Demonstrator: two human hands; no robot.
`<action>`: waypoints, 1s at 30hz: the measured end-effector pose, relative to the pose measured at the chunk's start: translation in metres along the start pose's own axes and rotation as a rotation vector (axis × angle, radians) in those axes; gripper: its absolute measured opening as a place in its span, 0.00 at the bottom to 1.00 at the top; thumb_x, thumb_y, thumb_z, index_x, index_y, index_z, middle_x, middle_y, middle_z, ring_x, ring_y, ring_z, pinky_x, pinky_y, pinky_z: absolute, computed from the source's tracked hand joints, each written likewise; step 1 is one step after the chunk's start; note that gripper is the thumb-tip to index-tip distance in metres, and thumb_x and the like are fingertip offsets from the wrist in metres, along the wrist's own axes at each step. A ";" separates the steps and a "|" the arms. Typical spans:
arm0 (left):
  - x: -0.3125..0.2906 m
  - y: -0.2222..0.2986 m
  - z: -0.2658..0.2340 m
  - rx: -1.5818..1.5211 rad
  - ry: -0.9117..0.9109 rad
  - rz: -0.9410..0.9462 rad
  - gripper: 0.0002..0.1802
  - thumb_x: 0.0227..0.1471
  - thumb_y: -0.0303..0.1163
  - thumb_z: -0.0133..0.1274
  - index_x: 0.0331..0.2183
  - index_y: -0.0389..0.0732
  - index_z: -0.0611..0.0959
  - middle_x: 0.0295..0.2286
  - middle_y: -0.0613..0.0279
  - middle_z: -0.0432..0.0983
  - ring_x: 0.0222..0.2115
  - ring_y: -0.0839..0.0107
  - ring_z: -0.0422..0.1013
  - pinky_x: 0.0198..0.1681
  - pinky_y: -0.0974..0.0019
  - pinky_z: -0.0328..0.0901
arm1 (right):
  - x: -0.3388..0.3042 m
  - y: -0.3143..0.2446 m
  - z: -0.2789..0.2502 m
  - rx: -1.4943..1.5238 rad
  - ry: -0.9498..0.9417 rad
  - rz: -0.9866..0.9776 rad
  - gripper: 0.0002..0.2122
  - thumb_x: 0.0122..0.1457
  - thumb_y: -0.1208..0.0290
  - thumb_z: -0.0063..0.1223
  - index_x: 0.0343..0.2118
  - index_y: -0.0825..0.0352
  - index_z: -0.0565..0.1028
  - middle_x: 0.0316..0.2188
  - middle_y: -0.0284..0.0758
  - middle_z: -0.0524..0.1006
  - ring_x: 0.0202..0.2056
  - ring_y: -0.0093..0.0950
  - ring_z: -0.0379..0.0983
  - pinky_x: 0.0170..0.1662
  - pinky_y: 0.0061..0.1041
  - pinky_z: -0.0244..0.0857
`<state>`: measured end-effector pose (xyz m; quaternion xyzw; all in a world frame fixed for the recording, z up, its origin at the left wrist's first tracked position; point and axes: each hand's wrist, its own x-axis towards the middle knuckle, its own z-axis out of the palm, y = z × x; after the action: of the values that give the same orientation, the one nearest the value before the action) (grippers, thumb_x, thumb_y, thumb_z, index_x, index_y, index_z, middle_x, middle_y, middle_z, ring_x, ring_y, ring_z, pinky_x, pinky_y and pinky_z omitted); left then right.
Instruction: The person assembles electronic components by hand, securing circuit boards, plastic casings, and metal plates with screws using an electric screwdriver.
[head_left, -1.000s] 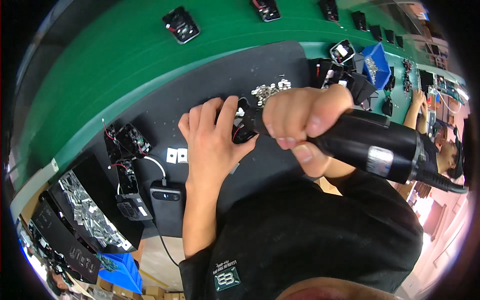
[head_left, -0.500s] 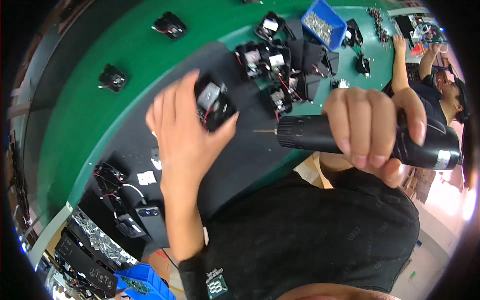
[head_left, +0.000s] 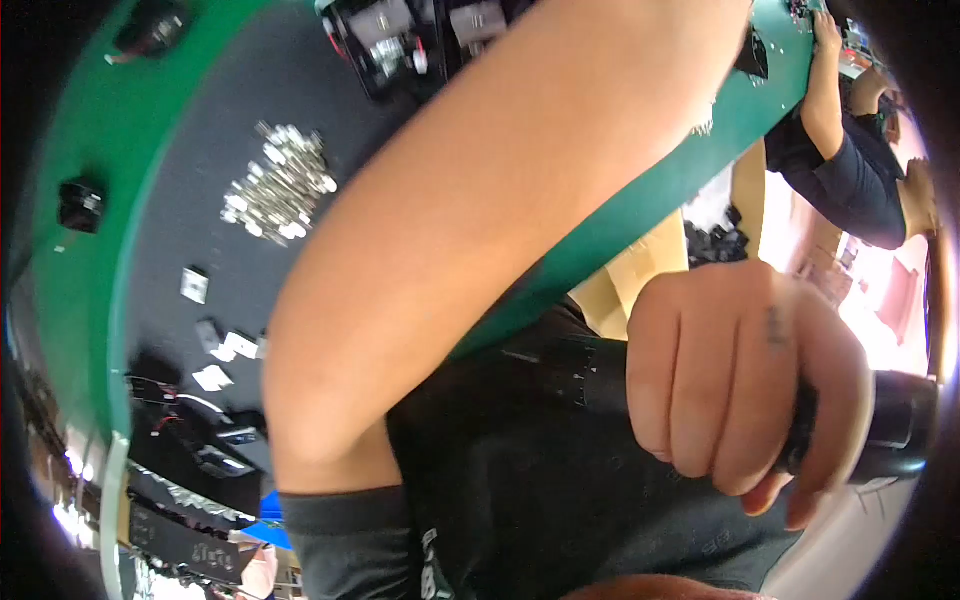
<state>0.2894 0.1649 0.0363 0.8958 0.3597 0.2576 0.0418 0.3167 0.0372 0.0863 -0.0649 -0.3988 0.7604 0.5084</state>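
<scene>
black power tool (head_left: 898, 428), silvery metal pieces (head_left: 282, 185), dark grey mat (head_left: 205, 160), green surface (head_left: 95, 290), black shirt (head_left: 500, 450) with faint pale print

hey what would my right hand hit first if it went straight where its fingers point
From the right hand, down the picture, the black shirt likely comes first, though depth is unclear.

Pile of metal parts (head_left: 280, 190) on tabletop (head_left: 165, 240). Left of pile: one case (head_left: 80, 205). Beyond pile: second case (head_left: 150, 28) off to left, open cases (head_left: 375, 40) off to right. Near side of pile: flat pieces (head_left: 195, 285), then metal strips (head_left: 185, 490), bin (head_left: 268, 530). Right of pile: left forearm (head_left: 450, 230) crossing over tabletop, box (head_left: 625, 290) past it, then right hand (head_left: 745, 385) around power screwdriver (head_left: 895, 425); another person (head_left: 865, 185) also far right of pile.
</scene>
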 end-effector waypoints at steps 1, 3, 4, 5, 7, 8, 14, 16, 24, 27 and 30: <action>0.003 0.003 0.011 -0.006 0.054 -0.032 0.14 0.51 0.32 0.47 0.37 0.39 0.82 0.36 0.57 0.77 0.39 0.65 0.69 0.49 0.57 0.56 | 0.018 0.000 -0.005 -0.067 -0.044 -0.077 0.08 0.54 0.79 0.59 0.37 0.62 0.74 0.24 0.36 0.76 0.23 0.27 0.74 0.29 0.21 0.70; 0.001 0.006 0.013 0.026 0.027 -0.050 0.14 0.51 0.32 0.47 0.38 0.38 0.82 0.36 0.57 0.77 0.39 0.65 0.68 0.48 0.57 0.56 | 0.006 -0.005 -0.019 -0.074 -0.131 -0.135 0.09 0.53 0.80 0.59 0.37 0.62 0.74 0.24 0.36 0.76 0.23 0.27 0.74 0.30 0.21 0.70; -0.010 0.003 0.013 0.037 -0.044 -0.107 0.14 0.52 0.32 0.46 0.38 0.37 0.81 0.36 0.56 0.77 0.38 0.65 0.68 0.48 0.57 0.56 | 0.002 -0.002 -0.024 -0.036 -0.181 -0.167 0.10 0.52 0.80 0.60 0.37 0.62 0.74 0.24 0.36 0.76 0.23 0.27 0.74 0.30 0.21 0.70; -0.017 0.001 0.016 0.064 -0.016 -0.132 0.14 0.52 0.31 0.45 0.38 0.37 0.81 0.36 0.57 0.77 0.38 0.65 0.68 0.48 0.57 0.56 | 0.001 0.002 -0.031 -0.008 -0.214 -0.171 0.13 0.50 0.81 0.61 0.37 0.62 0.73 0.25 0.36 0.77 0.24 0.27 0.75 0.32 0.22 0.71; -0.027 -0.005 -0.006 0.065 -0.032 -0.166 0.16 0.50 0.34 0.50 0.39 0.35 0.79 0.37 0.54 0.75 0.41 0.62 0.68 0.48 0.55 0.57 | 0.004 0.002 -0.038 0.039 -0.274 -0.204 0.14 0.49 0.79 0.64 0.39 0.62 0.73 0.26 0.36 0.78 0.25 0.29 0.76 0.34 0.23 0.73; -0.039 0.002 -0.004 0.000 0.129 -0.127 0.23 0.37 0.43 0.61 0.35 0.38 0.81 0.32 0.55 0.75 0.41 0.55 0.68 0.45 0.53 0.58 | 0.007 -0.002 -0.041 0.052 -0.336 -0.227 0.15 0.49 0.78 0.65 0.39 0.62 0.73 0.26 0.36 0.78 0.26 0.29 0.76 0.35 0.23 0.74; -0.115 -0.042 -0.158 -0.538 0.161 -0.157 0.08 0.39 0.30 0.56 0.22 0.36 0.78 0.21 0.55 0.73 0.21 0.66 0.70 0.24 0.63 0.64 | 0.024 -0.024 -0.057 0.157 -0.537 -0.251 0.14 0.48 0.79 0.63 0.38 0.59 0.75 0.25 0.34 0.78 0.26 0.25 0.76 0.33 0.20 0.73; -0.143 -0.042 -0.178 -0.524 0.178 -0.182 0.07 0.39 0.31 0.56 0.22 0.37 0.78 0.22 0.57 0.74 0.22 0.67 0.70 0.24 0.64 0.64 | 0.016 0.011 -0.029 0.099 -0.072 -0.502 0.16 0.45 0.79 0.64 0.38 0.58 0.75 0.23 0.27 0.78 0.23 0.20 0.74 0.28 0.20 0.68; -0.212 -0.058 -0.222 -0.558 0.317 -0.107 0.09 0.39 0.36 0.60 0.28 0.46 0.83 0.26 0.67 0.78 0.25 0.73 0.70 0.26 0.68 0.63 | 0.084 0.071 -0.035 -0.278 0.236 -0.487 0.19 0.52 0.68 0.49 0.48 0.64 0.68 0.23 0.30 0.69 0.26 0.24 0.64 0.37 0.32 0.59; -0.223 -0.055 -0.236 -0.578 0.374 -0.036 0.10 0.39 0.39 0.61 0.30 0.49 0.85 0.27 0.71 0.79 0.27 0.76 0.70 0.27 0.70 0.63 | 0.100 0.079 -0.045 -0.500 0.450 -0.567 0.17 0.49 0.68 0.50 0.44 0.58 0.69 0.24 0.30 0.70 0.27 0.26 0.63 0.39 0.33 0.59; -0.229 -0.035 -0.263 -0.626 0.334 -0.334 0.09 0.44 0.44 0.57 0.29 0.54 0.87 0.27 0.77 0.80 0.25 0.77 0.70 0.24 0.74 0.62 | 0.109 0.092 -0.058 -0.643 0.449 -0.629 0.19 0.50 0.71 0.50 0.48 0.61 0.65 0.25 0.33 0.71 0.27 0.29 0.64 0.38 0.38 0.61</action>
<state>-0.0016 0.0091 0.1553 0.7147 0.4063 0.4866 0.2954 0.2277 0.1434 0.0186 -0.2571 -0.4938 0.3764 0.7406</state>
